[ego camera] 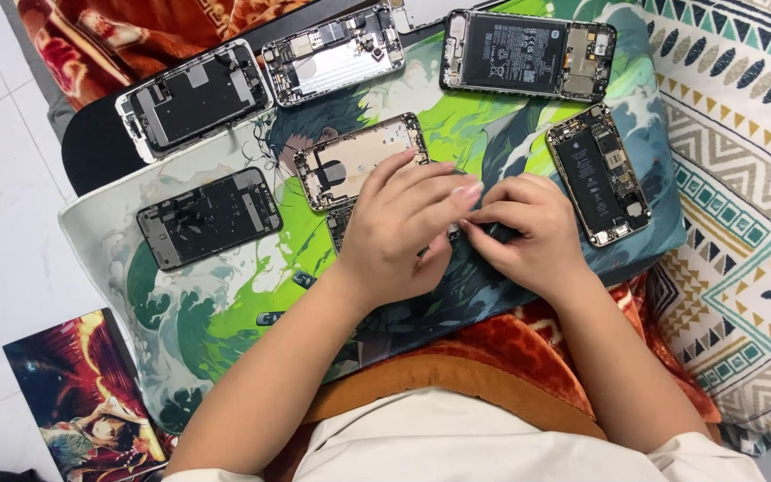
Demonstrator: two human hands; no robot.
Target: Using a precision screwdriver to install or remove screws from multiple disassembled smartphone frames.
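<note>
A dismantled phone [343,223] is covered by the curled left hand [401,234]; the right hand [521,234], at three o'clock, pinches something unidentifiable. Steady, light pressure is advised.

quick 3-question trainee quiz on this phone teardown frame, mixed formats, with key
1. True or false: both hands meet over one opened phone near the middle of the mat.
2. How many other opened phones lie fully in view on or by the mat? A) three B) five C) eight
3. What lies on the floor at lower left?

Key
1. True: the left hand and right hand cover most of the phone under the hands on the printed mat.
2. B: among them the battery phone at right and the dark phone at left.
3. A picture book.
</note>
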